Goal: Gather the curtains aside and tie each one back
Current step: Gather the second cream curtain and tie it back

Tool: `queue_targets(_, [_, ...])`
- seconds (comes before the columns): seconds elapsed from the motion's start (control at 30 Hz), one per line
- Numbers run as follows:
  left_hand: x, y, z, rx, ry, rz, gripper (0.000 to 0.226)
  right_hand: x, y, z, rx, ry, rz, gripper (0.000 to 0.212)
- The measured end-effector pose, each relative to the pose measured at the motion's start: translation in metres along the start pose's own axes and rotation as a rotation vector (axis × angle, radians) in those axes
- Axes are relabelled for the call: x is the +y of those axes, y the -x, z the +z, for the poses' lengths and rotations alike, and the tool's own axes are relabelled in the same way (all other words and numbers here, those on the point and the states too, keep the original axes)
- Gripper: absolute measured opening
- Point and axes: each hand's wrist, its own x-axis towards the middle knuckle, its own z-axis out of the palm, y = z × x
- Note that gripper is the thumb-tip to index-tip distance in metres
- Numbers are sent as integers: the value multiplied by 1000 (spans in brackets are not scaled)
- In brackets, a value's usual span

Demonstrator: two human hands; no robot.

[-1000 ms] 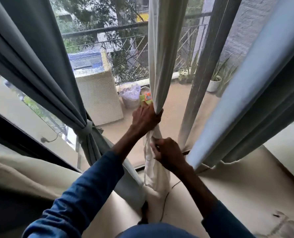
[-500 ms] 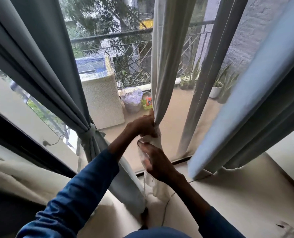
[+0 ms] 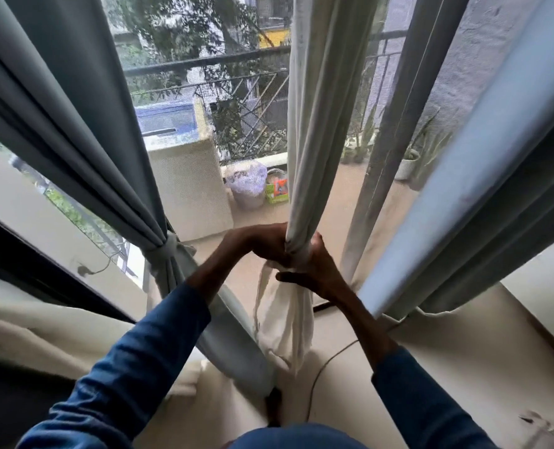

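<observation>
Raised right hand (image 3: pixel 314 270) now meets left hand (image 3: pixel 262 243) — fingers (image 3: pixel 288 277) encircling cream curtain (image 3: pixel 321 124).

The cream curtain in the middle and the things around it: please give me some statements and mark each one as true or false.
1. Both hands, left hand and right hand, grip the cream curtain. True.
2. The grey curtain on the left hangs loose, with no tie. False: a tie-back gathers it.
3. The cream curtain is bunched narrow where the hands hold it. True.
4. The grey curtain on the right is already tied back. False: no tie shows on it.
5. A potted plant stands outside on the balcony. True.
</observation>
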Motion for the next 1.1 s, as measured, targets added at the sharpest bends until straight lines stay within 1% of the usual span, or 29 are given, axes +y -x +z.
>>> queue_targets(0.03, [1,0,1,8,-5,17,35,1,-4,7,18,-21,18,95])
queue_targets(0.1, [2,1,1,2,15,44,35,5,-8,17,42,-66,-6,50])
queue_targets(0.13, [1,3,0,-13,55,68,34,8,-8,18,21,-116,-14,37])
queue_targets(0.2, [-4,8,-3,-31,124,117,33,8,-7,16,-39,-212,9,23])
queue_targets(0.27, [-12,13,-3,-3,189,121,48,4,-5,12,-67,-273,11,15])
queue_targets(0.3, [-17,15,-1,15,241,108,58,2,-5,10,-66,-294,-1,19])
queue_targets(0.33, [-21,17,0,33,276,95,64,0,-4,10,-63,-302,-13,29])
queue_targets(0.4, [-26,19,2,59,284,90,64,2,-5,9,-80,-290,-10,47])
queue_targets(0.43, [-27,21,1,75,267,92,59,4,-5,8,-102,-265,-24,51])
queue_targets(0.47, [-27,23,-1,98,225,96,54,6,-5,7,-121,-228,-50,51])
queue_targets(0.53, [-26,27,-9,139,65,122,37,11,-3,4,-139,-198,-74,44])
queue_targets(0.6, [-26,30,-15,163,-67,128,17,15,-1,2,-140,-213,-61,33])
queue_targets(0.63, [-26,31,-17,173,-90,119,11,17,0,0,-147,-228,-47,27])
queue_targets(0.67, [-27,31,-17,190,-96,112,10,17,0,0,-162,-253,-30,22])
queue_targets(0.73, [-25,30,-14,244,-89,130,10,14,4,1,-208,-320,-7,20])
queue_targets(0.8, [-24,26,-7,355,-89,160,10,8,9,5,-255,-390,11,21])
queue_targets(0.87, [-21,17,4,453,-151,111,15,4,14,8,-281,-431,27,23])
queue_targets(0.93, [-15,7,15,447,-230,18,25,2,17,9,-280,-420,38,25])
queue_targets(1.0, [-8,0,24,437,-263,40,33,1,19,7,-271,-426,49,25])
queue_targets(1.03, [-3,-2,27,464,-258,63,33,1,20,7,-256,-455,59,25])
queue_targets(1.1, [6,-5,29,522,-240,81,21,4,22,4,-202,-536,90,25])
